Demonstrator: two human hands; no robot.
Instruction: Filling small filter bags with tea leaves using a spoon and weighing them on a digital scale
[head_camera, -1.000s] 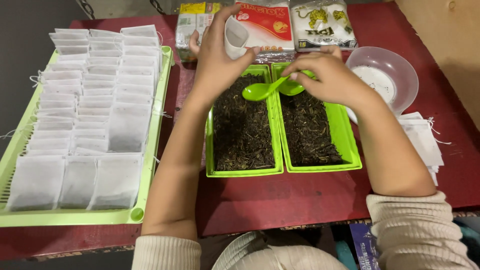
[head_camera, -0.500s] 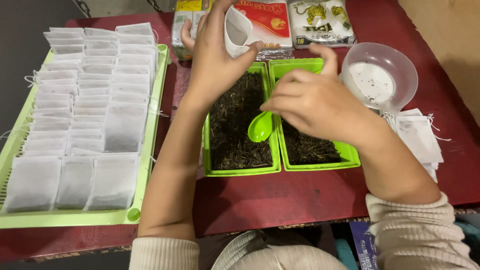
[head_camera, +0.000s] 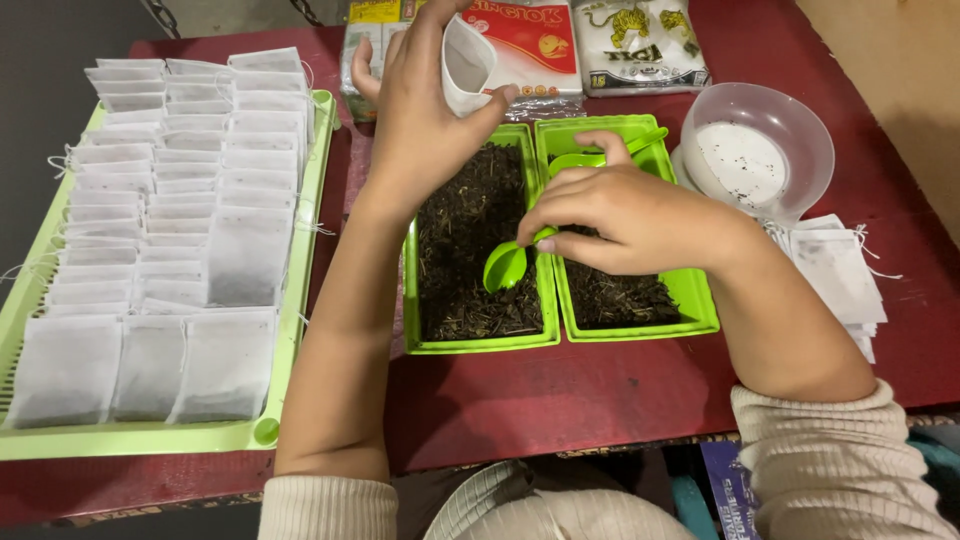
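Note:
My left hand (head_camera: 420, 110) holds a small white paper tea bag (head_camera: 463, 62) open above the far end of the left green tray (head_camera: 480, 342), which is filled with dark loose tea. My right hand (head_camera: 625, 215) grips a green plastic spoon (head_camera: 507, 266), its bowl tilted down over the tea in the left tray. Beside it sits a second green tray (head_camera: 690, 300) with less tea, partly covered by my right hand. Another green spoon (head_camera: 580, 158) lies at the far end of that tray.
A large light-green tray (head_camera: 130, 438) on the left holds several rows of white tea bags. A clear plastic bowl (head_camera: 760, 150) stands at the right, with a stack of empty white bags (head_camera: 840, 275) beside it. Printed packets (head_camera: 640, 45) lie at the table's far edge.
My right hand has brought the green spoon from the far end of the trays down toward me, and its bowl now dips over the tea in the left tray. The left hand stays up with the bag.

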